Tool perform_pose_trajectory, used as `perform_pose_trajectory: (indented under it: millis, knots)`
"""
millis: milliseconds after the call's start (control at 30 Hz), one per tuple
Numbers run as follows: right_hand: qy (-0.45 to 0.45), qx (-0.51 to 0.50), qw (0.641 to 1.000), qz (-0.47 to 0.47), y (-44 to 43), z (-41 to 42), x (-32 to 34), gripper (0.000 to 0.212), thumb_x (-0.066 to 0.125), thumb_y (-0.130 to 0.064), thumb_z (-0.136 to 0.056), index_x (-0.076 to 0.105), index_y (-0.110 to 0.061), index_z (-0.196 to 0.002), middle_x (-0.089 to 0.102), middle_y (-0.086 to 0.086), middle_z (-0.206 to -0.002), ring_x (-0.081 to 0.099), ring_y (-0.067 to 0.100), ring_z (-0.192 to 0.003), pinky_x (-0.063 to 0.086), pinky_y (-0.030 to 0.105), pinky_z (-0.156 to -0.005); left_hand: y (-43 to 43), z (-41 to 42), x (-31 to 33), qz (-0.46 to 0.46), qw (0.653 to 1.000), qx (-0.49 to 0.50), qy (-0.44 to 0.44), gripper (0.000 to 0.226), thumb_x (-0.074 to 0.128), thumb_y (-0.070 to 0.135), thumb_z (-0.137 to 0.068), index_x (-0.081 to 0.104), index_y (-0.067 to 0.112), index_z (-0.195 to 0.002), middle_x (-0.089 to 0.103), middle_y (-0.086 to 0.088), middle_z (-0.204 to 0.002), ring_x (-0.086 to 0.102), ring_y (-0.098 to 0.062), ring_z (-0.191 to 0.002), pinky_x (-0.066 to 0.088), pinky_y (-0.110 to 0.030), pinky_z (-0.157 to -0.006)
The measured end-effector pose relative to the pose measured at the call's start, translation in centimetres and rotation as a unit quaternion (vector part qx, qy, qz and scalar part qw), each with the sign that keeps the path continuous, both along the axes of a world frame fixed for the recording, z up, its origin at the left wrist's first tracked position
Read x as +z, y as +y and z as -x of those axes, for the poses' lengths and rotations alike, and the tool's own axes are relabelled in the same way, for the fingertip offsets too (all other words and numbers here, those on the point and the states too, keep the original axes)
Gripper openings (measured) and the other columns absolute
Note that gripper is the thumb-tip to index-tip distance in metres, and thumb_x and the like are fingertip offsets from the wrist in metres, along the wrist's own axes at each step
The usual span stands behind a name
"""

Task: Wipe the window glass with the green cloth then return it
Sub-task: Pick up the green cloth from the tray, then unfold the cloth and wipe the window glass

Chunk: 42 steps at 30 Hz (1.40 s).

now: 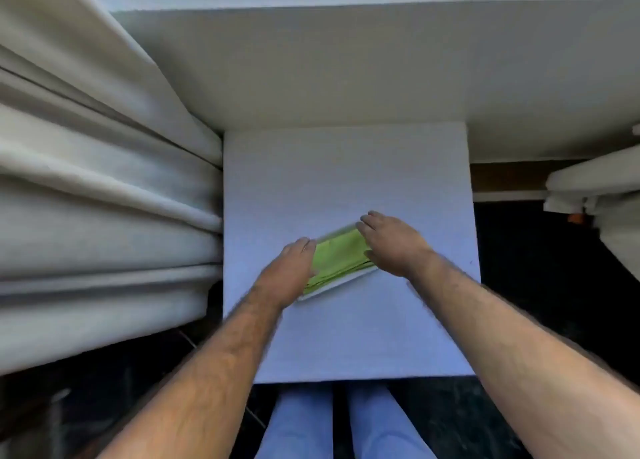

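A folded green cloth [337, 259] lies on a small white tray [341, 283] in the middle of a white square table [346, 174]. My left hand [289, 273] rests palm down over the cloth's left end. My right hand [391, 242] lies palm down over its right end, fingers pointing left. Both hands touch the cloth with fingers flat; whether either one grips it cannot be told. The window glass is not in view.
White curtain folds [104, 188] hang close along the table's left side. A white sill or wall ledge [346, 67] runs behind the table. More white fabric [599, 195] sits at the right. My legs [346, 424] stand at the table's near edge over dark floor.
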State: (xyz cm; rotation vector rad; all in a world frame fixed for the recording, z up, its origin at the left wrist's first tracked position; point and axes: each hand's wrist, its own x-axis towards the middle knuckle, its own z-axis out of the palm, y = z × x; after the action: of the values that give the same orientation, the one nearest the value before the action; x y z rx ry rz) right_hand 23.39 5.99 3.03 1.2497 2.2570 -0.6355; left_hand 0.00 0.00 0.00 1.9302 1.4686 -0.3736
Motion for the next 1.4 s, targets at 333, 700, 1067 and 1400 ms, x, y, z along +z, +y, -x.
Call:
perform_pose_trajectory:
  millis: [333,700,1067,1400]
  knots:
    - [-0.032,-0.018,0.995,-0.096,-2.3,0.6,-7.2,0.039,0.056,-0.002,-0.094,0.059,-0.011,-0.132,0.056,0.011,-0.136,0.049,0.033,-0.131,0.040,0.046,-0.111,-2.6,-1.9,-5.8,-0.136,0.981,0.009,0.139,0.058,0.067,-0.002,-0.080,0.056,0.006,-0.136,0.064,-0.010,-0.125,0.062,-0.029,-0.109,0.049,-0.040,-0.084]
    - [-0.049,-0.115,0.992,-0.034,1.6,1.1,2.2,0.035,0.058,0.004,-0.091,0.069,-0.019,-0.115,0.068,0.005,-0.103,0.063,0.032,-0.085,0.043,0.033,-0.065,3.5,-0.4,2.9,0.007,0.984,0.178,-0.032,0.021,0.053,0.005,-0.089,0.051,0.024,-0.097,0.060,-0.009,-0.085,0.059,-0.035,-0.079,0.046,-0.037,-0.064]
    - [-0.002,-0.152,0.978,-0.140,9.8,1.3,24.3,0.021,0.066,-0.014,-0.089,0.078,-0.016,-0.106,0.074,0.012,-0.106,0.074,0.037,-0.100,0.048,0.033,-0.071,13.7,0.9,24.4,-0.137,0.978,0.155,-0.028,0.012,0.077,0.007,-0.078,0.081,0.016,-0.086,0.077,-0.007,-0.080,0.071,-0.029,-0.086,0.058,-0.033,-0.074]
    - [0.068,-0.144,0.946,-0.282,16.0,0.5,48.9,0.012,0.072,-0.018,-0.093,0.080,-0.019,-0.102,0.075,0.006,-0.098,0.072,0.033,-0.090,0.061,0.038,-0.080,21.3,1.2,49.6,-0.298,0.941,0.152,-0.059,0.020,0.089,0.020,-0.075,0.069,0.019,-0.080,0.070,-0.004,-0.087,0.065,-0.027,-0.083,0.060,-0.041,-0.076]
